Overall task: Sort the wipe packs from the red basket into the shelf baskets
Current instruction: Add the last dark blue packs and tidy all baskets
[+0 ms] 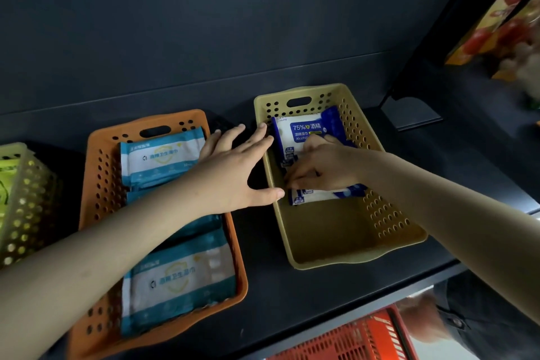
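Right grip [321,166] curls round a blue pack [318,195] in the tan basket [336,248] at the shelf's [292,295] back; left grip [233,166], spread wide, braces it. Looks like placing; next, release and fetch another.

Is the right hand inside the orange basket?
No, the right hand rests on blue alcohol wipe packs inside the mustard-yellow basket.

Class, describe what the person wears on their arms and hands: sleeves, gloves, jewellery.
Nothing worn shows. The left hand and right hand are ungloved, no rings visible. Both forearms are bare to the frame edge: no sleeve, watch or bracelet.
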{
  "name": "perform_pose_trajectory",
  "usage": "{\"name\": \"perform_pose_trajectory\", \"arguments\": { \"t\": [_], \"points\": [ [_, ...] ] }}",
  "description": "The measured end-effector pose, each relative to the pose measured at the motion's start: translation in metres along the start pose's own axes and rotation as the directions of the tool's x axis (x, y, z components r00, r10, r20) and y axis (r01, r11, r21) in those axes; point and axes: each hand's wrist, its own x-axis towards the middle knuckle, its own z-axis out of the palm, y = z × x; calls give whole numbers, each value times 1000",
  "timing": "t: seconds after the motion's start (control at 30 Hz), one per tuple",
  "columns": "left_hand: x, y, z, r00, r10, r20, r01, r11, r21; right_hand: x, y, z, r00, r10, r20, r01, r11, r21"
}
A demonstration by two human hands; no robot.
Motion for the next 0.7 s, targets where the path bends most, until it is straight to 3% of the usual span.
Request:
{"name": "perform_pose_trajectory", "arguments": {
  "t": [0.2, 0.27, 0.33, 0.43, 0.7],
  "points": [
    [6, 7, -1, 1000, 24, -9, -24, 1000, -6, -4, 3, 2, 1000, -23, -16, 24, 995, 93],
    [6, 7, 0, 1000, 29, -8, -29, 999, -19, -7, 6, -3, 994, -14, -109, 42, 966, 256],
    [6, 5, 1, 999, 35, -18, -36, 999, -26, -6, 10, -12, 970, 48, -239, 30, 950, 310],
    [6, 5, 2, 999, 46, -27, -47, 998, -34, 5, 9, -23, 952, 44, -303, 6, 987, 162],
    [7, 4, 3, 999, 45, -20, -45, 999, -25, 49, 9, -26, 990, -26, -135, 11, 994, -109]
  ]
}}
